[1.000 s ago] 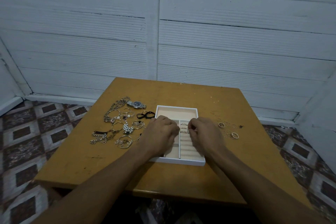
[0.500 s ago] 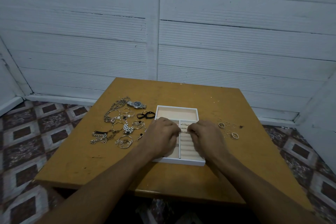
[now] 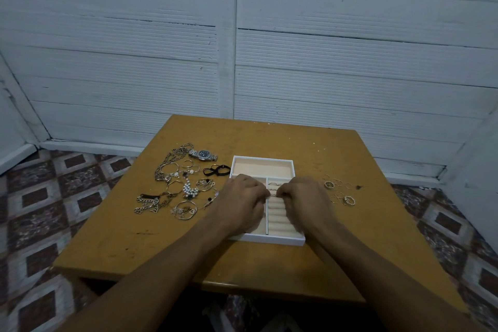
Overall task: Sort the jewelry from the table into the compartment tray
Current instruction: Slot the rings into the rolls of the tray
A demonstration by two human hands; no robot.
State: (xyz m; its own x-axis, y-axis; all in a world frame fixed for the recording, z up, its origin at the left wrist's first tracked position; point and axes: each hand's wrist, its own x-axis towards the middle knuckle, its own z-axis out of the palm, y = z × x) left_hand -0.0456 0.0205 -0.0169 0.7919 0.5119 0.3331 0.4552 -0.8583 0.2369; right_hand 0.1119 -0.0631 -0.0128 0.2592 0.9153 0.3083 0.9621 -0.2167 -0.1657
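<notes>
Both hands meet over the tray's ring rolls

The white compartment tray (image 3: 262,159) sits mid-tabletop (image 3: 151,240), with a wide bare compartment at its 12 o'clock end, a ring-roll section at 4 o'clock and a plain section at 8 o'clock under the left hand (image 3: 242,203). The right hand (image 3: 305,203) lies opposite, and the curled fingertips of both nearly touch above the rolls. Each grip is drawn together, but I cannot tell whether either pinches a ring. A few slotted rings (image 3: 273,184) stand in the rolls just past the fingertips. At the tray's 9 o'clock lies the heap of chains and bracelets (image 3: 172,191), with a wristwatch (image 3: 202,154) at 10 o'clock and a black band (image 3: 215,170) beside the rim. The loose rings (image 3: 340,193) lie at 3 o'clock.
</notes>
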